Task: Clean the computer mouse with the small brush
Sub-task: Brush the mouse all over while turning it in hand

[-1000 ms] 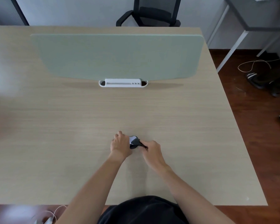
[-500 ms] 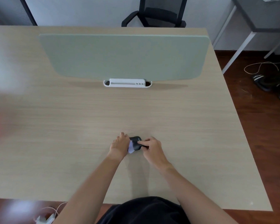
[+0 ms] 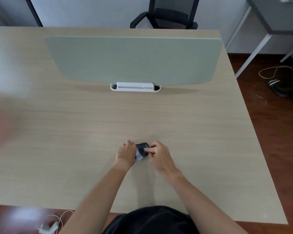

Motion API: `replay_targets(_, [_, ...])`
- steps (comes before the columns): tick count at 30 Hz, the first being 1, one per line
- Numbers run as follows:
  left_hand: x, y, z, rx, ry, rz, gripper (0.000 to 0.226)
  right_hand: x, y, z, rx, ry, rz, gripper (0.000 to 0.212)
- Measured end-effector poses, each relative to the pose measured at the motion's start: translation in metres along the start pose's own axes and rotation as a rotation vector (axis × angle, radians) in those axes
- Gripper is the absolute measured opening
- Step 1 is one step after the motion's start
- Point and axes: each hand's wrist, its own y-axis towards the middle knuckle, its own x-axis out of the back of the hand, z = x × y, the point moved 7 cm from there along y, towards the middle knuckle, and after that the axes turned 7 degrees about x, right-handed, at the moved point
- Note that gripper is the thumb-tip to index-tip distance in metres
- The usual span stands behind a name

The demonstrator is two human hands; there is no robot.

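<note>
- Head view: the left hand [image 3: 126, 153] grips one dark computer mouse [image 3: 142, 149] near the front of the desk [image 3: 201, 132]; since a second ago the mouse has turned.
- The right hand [image 3: 157, 153] pinches something at the mouse, likely the small brush, too hidden to confirm; brushing seems underway.
- Counted: one mouse, two hands.

Both hands [image 3: 125, 153] hold mouse [image 3: 142, 149], seemingly.

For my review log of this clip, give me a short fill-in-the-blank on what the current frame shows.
1. The mouse sits between the left hand and the ____ hand.
2. The mouse's colour is ____.
3. The green divider panel stands in a ____ base.
4. Behind the desk stands a black office ____.

Missing words: right; black; white; chair
</note>
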Motion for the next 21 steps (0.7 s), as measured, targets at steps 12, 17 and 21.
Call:
replay_targets(12, [0.000,0.001,-0.001,0.009,0.004,0.003,0.040,0.012,-0.004,-0.011,0.032,-0.007,-0.069,0.033])
replay_targets(17, [-0.001,0.000,0.001,0.012,0.009,0.010,0.042,0.012,0.002,-0.023,-0.026,-0.058,-0.100,0.038])
replay_targets(21, [0.001,0.000,0.001,0.016,0.028,-0.010,0.039,0.039,0.001,-0.034,-0.116,-0.017,-0.225,0.034])
